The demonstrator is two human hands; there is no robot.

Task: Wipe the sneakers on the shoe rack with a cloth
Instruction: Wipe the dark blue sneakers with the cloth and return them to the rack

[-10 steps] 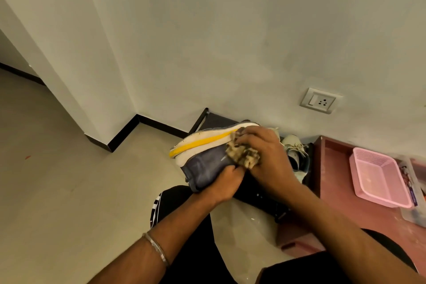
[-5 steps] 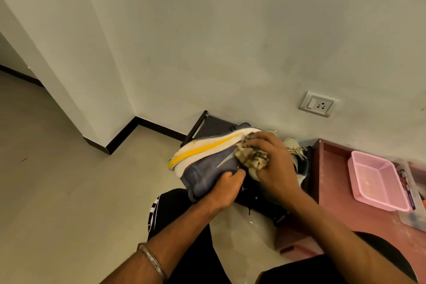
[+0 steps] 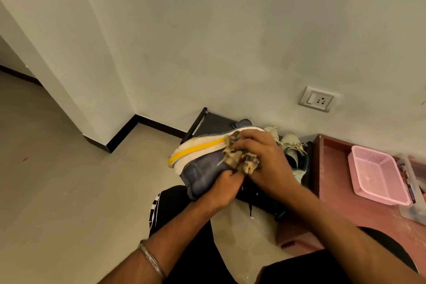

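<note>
The grey-blue sneaker with the yellow-striped white sole (image 3: 202,163) is held above the black shoe rack (image 3: 207,122), gripped by the left hand (image 3: 224,185). The right hand (image 3: 265,163) is closed on the crumpled mottled cloth (image 3: 239,157) at the sole edge. Hard rubbing could twist the sneaker from this grip (only its lower edge is held).

open floor (image 3: 69,191) left (basket (image 3: 378,180) right)

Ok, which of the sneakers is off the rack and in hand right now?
The blue sneaker with the white-and-yellow sole: the left hand grips it while the right hand presses the cloth on it. The pale laced sneakers sit behind.
</note>
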